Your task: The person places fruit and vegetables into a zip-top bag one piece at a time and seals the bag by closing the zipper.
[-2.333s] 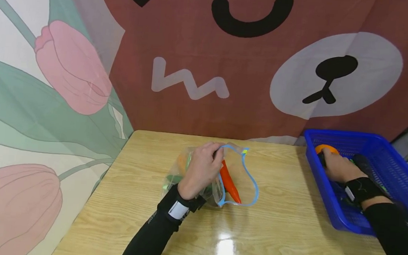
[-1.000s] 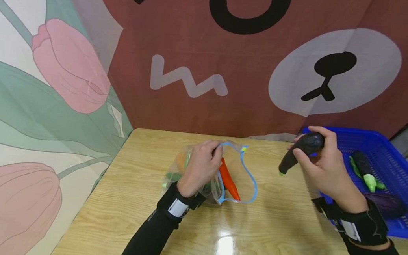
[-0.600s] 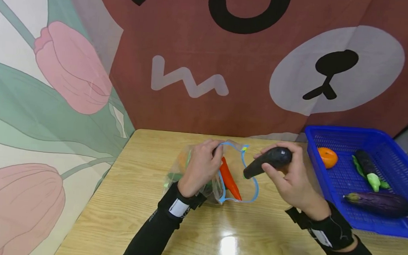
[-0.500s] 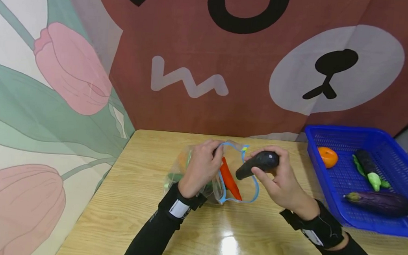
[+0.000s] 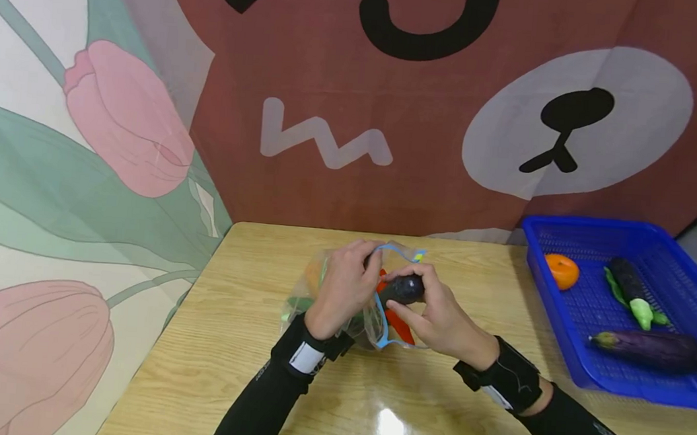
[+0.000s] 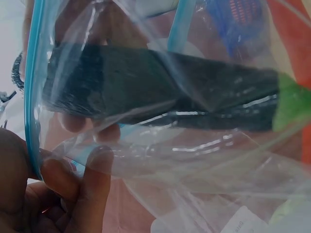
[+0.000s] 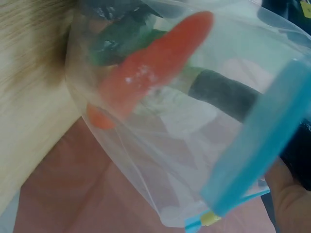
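Two hands meet over the bench, just left of the lower middle of the frame. Left hand pinches the blue rim of a clear bag, holding its mouth apart. Right hand grips a black eggplant by its round end, fingers and thumb on either side; the left wrist view shows its green cap inside the bag, past the rim.

A red vegetable lies in the bag, just under the eggplant, and something green shows through the plastic at the left — too blurred for me to name.

Over at the right edge sits a blue basket. An orange fruit rests in its upper left corner, a dark vegetable with a pale green end right of that, and a purple eggplant lies lengthwise below them. Behind everything — a brown cloth with a cartoon face.
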Demonstrator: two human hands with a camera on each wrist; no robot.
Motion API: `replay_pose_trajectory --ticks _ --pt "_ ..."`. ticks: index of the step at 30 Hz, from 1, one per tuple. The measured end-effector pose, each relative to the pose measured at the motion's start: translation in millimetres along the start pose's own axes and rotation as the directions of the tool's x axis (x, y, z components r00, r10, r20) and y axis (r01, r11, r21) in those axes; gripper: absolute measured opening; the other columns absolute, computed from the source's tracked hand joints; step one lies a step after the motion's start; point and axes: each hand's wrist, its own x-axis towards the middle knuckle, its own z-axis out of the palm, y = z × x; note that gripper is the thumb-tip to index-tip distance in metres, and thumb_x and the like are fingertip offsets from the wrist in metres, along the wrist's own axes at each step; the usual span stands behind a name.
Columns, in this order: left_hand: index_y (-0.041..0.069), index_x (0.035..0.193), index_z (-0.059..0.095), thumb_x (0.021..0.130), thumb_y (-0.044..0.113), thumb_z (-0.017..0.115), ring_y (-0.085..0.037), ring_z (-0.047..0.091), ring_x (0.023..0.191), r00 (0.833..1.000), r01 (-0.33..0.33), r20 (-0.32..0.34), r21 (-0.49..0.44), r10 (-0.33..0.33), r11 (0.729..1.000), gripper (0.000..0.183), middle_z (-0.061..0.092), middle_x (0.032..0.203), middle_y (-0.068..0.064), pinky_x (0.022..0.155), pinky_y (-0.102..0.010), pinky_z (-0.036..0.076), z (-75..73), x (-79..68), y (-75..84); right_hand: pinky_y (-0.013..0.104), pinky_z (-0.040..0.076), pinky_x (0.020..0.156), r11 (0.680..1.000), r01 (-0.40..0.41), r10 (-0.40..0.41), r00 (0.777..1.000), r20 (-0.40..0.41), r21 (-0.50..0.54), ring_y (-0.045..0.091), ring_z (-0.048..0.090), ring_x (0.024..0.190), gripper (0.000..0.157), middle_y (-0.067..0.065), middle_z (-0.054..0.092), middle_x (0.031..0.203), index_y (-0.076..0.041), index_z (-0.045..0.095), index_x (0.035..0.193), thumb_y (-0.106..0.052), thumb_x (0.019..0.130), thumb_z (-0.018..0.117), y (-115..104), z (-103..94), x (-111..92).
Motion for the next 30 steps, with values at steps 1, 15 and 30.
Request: replay_pose_trajectory --ticks 1,15,30 --pt "-0.001 0.099 0.071 0.094 0.007 0.051 -0.009 0.049 0.054 1.0 -0.002 0.001 -0.004 0.002 1.0 0.022 0.057 0.07 -0.001 0.048 -0.02 0.039 -0.1 -0.2 -0.1 0.029 0.053 0.076 1.0 -0.012 0.012 1.0 -0.001 -0.003 0.028 0.062 0.097 0.05 0.017 0.056 0.115 0.005 0.038 0.118 0.013 0.079 0.068 0.8 1.1 0.0" --pt "0.001 0.098 0.072 0.094 0.006 0.051 -0.009 0.049 0.055 1.0 -0.003 -0.019 -0.002 0.003 1.0 0.022 0.057 0.07 -0.001 0.048 -0.02 0.039 -3.1 -1.8 -2.2 0.033 0.051 0.078 0.965 -0.008 0.067 0.974 0.214 -0.263 0.025 0.058 0.104 0.048 0.014 0.051 0.112 0.0 0.04 0.113 0.006 0.078 0.072 19.8 13.5 -2.4" --pt "0.0 0.101 0.071 0.095 0.006 0.049 -0.007 0.048 0.053 1.0 -0.006 -0.011 -0.028 0.006 1.0 0.023 0.058 0.071 -0.002 0.047 -0.02 0.039 -4.6 -2.4 -3.6 0.025 0.048 0.074 0.809 0.349 -0.187 0.916 0.355 -0.474 0.018 0.055 0.098 0.039 0.007 0.054 0.113 -0.003 0.057 0.115 -0.007 0.08 0.075 21.3 8.4 -0.9"
